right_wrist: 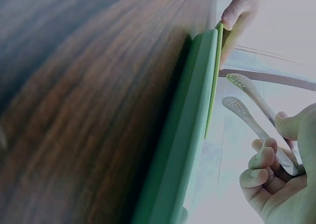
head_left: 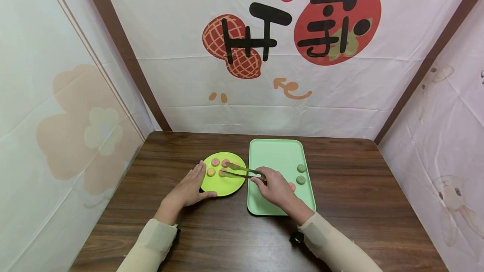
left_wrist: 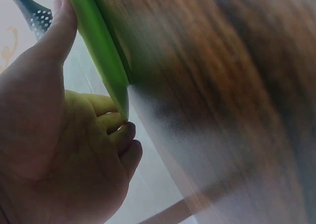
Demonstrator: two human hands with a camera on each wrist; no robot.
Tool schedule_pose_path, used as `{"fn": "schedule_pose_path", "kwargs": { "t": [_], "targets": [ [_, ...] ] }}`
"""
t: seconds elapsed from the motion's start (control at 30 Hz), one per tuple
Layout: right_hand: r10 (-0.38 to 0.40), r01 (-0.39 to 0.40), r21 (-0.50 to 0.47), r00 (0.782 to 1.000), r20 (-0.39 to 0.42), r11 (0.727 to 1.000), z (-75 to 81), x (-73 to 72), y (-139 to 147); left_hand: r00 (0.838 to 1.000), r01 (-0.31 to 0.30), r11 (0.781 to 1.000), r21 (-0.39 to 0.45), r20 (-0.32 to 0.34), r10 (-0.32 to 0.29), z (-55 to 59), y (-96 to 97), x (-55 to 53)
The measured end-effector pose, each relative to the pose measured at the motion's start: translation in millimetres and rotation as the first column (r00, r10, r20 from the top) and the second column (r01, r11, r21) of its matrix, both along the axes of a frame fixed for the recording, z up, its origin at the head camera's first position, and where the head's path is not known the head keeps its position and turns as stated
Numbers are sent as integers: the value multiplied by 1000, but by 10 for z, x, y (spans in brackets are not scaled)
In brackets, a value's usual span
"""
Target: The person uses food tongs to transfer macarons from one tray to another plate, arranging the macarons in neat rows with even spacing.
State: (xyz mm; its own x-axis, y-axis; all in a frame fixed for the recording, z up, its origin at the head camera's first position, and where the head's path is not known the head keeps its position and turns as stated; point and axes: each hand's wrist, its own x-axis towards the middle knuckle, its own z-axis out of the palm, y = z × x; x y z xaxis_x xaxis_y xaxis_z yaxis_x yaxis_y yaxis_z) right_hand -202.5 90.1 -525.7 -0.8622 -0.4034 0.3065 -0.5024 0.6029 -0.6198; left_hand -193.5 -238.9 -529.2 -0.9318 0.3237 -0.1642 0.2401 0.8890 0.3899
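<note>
My left hand (head_left: 190, 186) rests at the near left side of a lime-green plate (head_left: 227, 188), fingers straight along its rim and thumb spread at the front. In the left wrist view, the thumb and fingertips touch the plate's edge (left_wrist: 106, 61). My right hand (head_left: 277, 186) holds metal tongs (head_left: 245, 170) with perforated heads, reaching leftward over the plate. The tongs' arms stand apart, their ends over a pink macaron (head_left: 225, 163) and another pink macaron (head_left: 222, 173); contact cannot be told. A third pink macaron (head_left: 215, 162) and a yellow macaron (head_left: 211, 172) lie beside them.
Right of the plate lies a mint-green tray (head_left: 270, 150) on the wooden table (head_left: 211, 238). Along its right side sit two green macarons (head_left: 301, 173) and a pink one (head_left: 292, 186), partly hidden by my right hand. Printed cloth walls (head_left: 234, 116) enclose the table.
</note>
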Motion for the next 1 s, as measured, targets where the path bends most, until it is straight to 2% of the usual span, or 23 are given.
{"fn": "schedule_pose_path", "kwargs": {
  "t": [0.33, 0.6, 1.0],
  "targets": [
    [-10, 10, -17, 1000, -23, 1000, 1, 36, 74, 1000, 4, 1000, -2, -4, -4, -1, -5, -12],
    [-13, 13, -31, 1000, -21, 999, 62, 60, 170, 1000, -1, 1000, -3, -6, 1, -7, 2, -6],
    [-20, 17, -66, 999, -38, 998, 45, 99, 307, 1000, -3, 1000, 5, 1, 3, 13, 6, 14]
  ]
}}
